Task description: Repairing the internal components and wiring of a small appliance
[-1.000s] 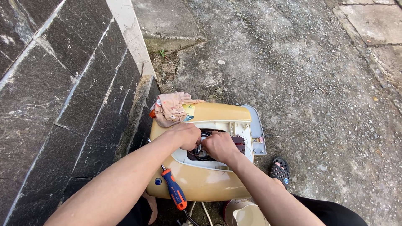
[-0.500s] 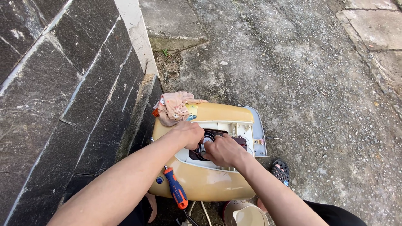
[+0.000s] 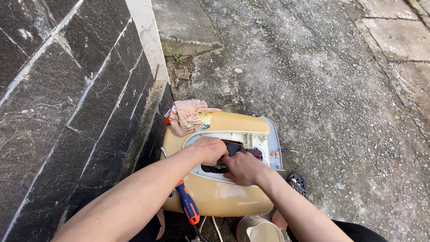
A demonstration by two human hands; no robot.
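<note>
A cream-yellow appliance housing lies on the ground in front of me, with a white inner panel and a dark round opening in its middle. My left hand rests over the left edge of that opening, fingers curled into it. My right hand presses on the opening's lower right side, fingers bent inward. What the fingers hold inside is hidden. A screwdriver with an orange and blue handle lies on the housing's left side, near my left forearm.
A pinkish rag is draped over the housing's far left corner. A dark stone wall runs along the left. Rough concrete ground spreads to the right. A cream jug and a dark sandal sit near my legs.
The view has shifted slightly. Both hands stay at the dark opening, with my right hand edging a little lower over it.
</note>
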